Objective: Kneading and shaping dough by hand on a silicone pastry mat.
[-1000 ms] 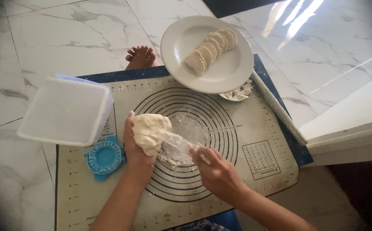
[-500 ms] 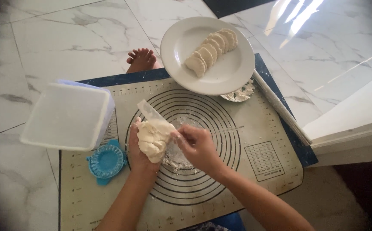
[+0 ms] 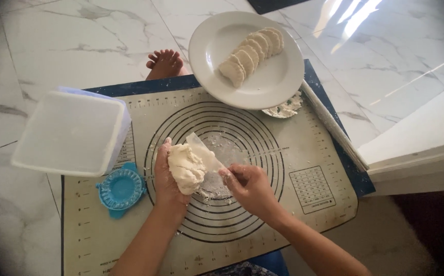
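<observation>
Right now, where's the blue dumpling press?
In the head view, the blue dumpling press lies on the baking mat's left side, just below the white plastic container and left of the left hand holding dough.

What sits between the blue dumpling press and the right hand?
In the head view, the left hand cupping the dough lump lies between the blue dumpling press and the right hand, over the baking mat.
</observation>
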